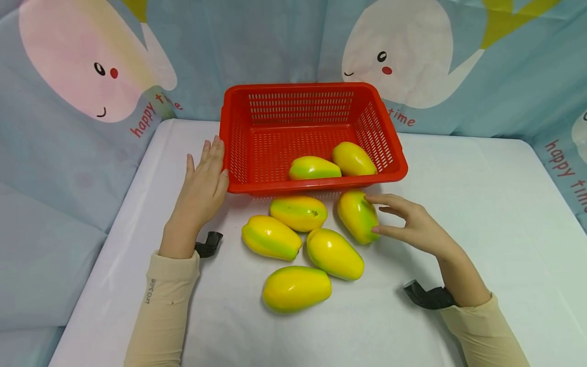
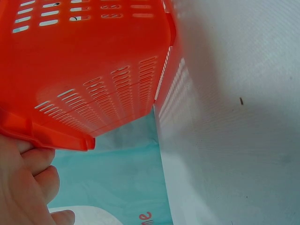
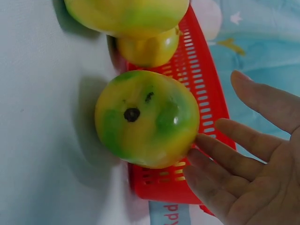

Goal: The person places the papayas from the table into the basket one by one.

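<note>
A red plastic basket [image 1: 293,187] stands at the back of the table with two yellow-green papayas [image 1: 354,159] inside. My left hand [image 1: 202,188] lies along its left side with straight fingers; in the left wrist view its fingers [image 2: 40,164] are at the rim. In front of the basket, my right hand [image 1: 415,224] reaches a papaya [image 1: 357,216] from the right, fingertips right at its skin and fingers loosely bent. The right wrist view shows that papaya [image 3: 145,119] end-on, the hand spread beside it.
Several more papayas [image 1: 298,289] lie on the white table [image 1: 229,326] between the arms. Black wrist mounts [image 1: 426,296] stick out from both wrists. A blue curtain [image 1: 275,41] with whale prints hangs behind the basket and along the sides.
</note>
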A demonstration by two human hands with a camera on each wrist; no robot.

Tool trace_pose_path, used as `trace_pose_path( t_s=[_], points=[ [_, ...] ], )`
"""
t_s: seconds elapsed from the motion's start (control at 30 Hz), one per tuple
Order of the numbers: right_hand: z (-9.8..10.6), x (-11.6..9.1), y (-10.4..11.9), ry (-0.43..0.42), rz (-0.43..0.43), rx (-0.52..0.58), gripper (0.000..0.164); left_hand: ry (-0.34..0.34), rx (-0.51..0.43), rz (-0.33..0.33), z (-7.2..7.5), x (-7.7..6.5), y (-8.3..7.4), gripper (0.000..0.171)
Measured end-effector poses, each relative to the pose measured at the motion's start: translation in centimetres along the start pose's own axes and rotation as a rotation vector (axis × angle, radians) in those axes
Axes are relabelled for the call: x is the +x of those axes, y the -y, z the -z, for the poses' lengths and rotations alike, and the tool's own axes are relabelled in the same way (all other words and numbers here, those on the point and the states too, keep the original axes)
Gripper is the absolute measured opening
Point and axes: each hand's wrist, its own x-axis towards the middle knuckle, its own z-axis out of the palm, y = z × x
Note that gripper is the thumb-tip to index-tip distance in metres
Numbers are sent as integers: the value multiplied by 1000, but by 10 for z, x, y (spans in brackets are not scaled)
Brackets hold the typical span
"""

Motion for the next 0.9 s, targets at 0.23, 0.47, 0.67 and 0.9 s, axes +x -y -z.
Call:
trace_pose_path(
  t_s=[0.23, 0.47, 0.67, 0.9],
  points=[
    [2, 1, -8, -14, -12, 30, 55, -2, 0, 1, 0, 0, 0, 59],
    [2, 4, -17, -67, -72, 49, 52, 1, -1, -1, 0, 0, 0, 59],
    [2, 6, -24, -100, -151, 38, 50, 4, -4, 2, 1, 0, -1, 59],
    [1, 8, -28, -75, -211, 39, 54, 7, -8, 4, 1, 0, -2, 59]
  ],
)
